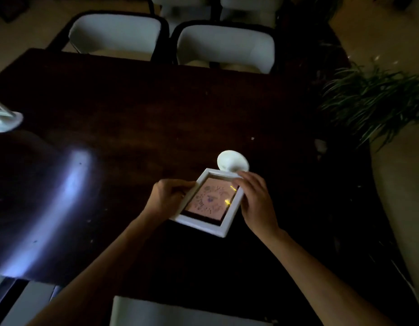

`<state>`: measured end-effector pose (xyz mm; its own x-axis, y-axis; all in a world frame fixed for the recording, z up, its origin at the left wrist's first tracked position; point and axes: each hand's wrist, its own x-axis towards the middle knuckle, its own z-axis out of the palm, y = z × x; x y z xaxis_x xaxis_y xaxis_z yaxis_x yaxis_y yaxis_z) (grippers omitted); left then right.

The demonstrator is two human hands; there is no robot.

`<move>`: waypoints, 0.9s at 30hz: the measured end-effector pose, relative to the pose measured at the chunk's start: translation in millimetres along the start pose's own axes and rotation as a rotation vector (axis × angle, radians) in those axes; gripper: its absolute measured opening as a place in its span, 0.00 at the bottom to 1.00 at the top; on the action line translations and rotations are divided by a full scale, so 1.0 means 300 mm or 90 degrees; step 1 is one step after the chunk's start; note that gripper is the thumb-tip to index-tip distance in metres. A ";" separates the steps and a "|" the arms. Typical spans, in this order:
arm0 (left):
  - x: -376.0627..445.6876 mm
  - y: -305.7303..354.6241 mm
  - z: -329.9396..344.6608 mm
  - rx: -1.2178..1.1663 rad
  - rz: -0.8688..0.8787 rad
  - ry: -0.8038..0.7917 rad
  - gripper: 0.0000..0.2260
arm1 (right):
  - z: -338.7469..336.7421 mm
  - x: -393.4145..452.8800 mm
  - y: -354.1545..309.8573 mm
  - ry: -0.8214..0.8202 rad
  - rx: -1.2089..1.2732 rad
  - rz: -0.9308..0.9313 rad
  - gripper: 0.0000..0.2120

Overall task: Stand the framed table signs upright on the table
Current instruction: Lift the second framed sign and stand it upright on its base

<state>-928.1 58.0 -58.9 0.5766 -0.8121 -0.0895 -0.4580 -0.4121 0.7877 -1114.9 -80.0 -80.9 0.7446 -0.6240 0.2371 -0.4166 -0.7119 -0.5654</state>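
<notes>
A white framed sign (205, 222) with a pink printed card and a round white base (231, 160) at its far end is held tilted just above the dark wooden table (156, 109), face up toward me. My left hand (167, 198) grips its left edge. My right hand (256, 203) grips the right edge near the top corner. A second sign (6, 122) with a round white base shows at the far left edge of the view, mostly cut off.
Two white chairs (117, 35) (227, 47) stand at the table's far side. A leafy plant (373, 100) is at the right. A white chair back (171, 312) is below my arms. A bright light patch (62, 196) falls on the table's left.
</notes>
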 end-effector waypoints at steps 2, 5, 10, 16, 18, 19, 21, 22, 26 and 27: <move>0.007 0.015 -0.009 -0.150 -0.037 -0.030 0.18 | -0.026 0.028 -0.006 0.052 0.067 0.045 0.12; 0.020 0.044 -0.003 -0.270 -0.052 -0.034 0.18 | -0.044 0.053 0.001 0.074 0.133 0.111 0.05; 0.075 0.120 0.038 -0.280 -0.031 0.002 0.23 | -0.040 0.081 0.039 0.053 0.192 0.222 0.12; 0.120 0.162 0.131 -0.251 -0.032 0.013 0.21 | -0.039 0.085 0.072 0.044 0.272 0.299 0.16; 0.117 0.153 0.166 -0.173 -0.031 0.034 0.16 | -0.039 0.081 0.077 0.048 0.266 0.305 0.15; 0.106 0.146 0.189 -0.133 -0.028 0.048 0.14 | -0.040 0.082 0.082 0.052 0.258 0.306 0.15; 0.068 0.125 0.233 -0.089 -0.005 0.072 0.10 | -0.039 0.075 0.083 0.048 0.245 0.319 0.16; 0.047 0.112 0.251 -0.073 0.016 0.082 0.08 | -0.037 0.063 0.079 0.043 0.235 0.328 0.17; -0.003 0.052 0.308 0.107 0.121 -0.006 0.15 | 0.003 -0.037 0.058 0.035 0.064 0.295 0.25; -0.006 0.043 0.322 0.177 0.134 -0.053 0.19 | 0.016 -0.058 0.055 0.027 0.008 0.286 0.26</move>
<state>-1000.4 14.2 -107.3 0.3982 -0.9173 -0.0004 -0.7339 -0.3189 0.5997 -1132.1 -79.2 -98.1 0.4691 -0.8832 -0.0021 -0.6867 -0.3633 -0.6297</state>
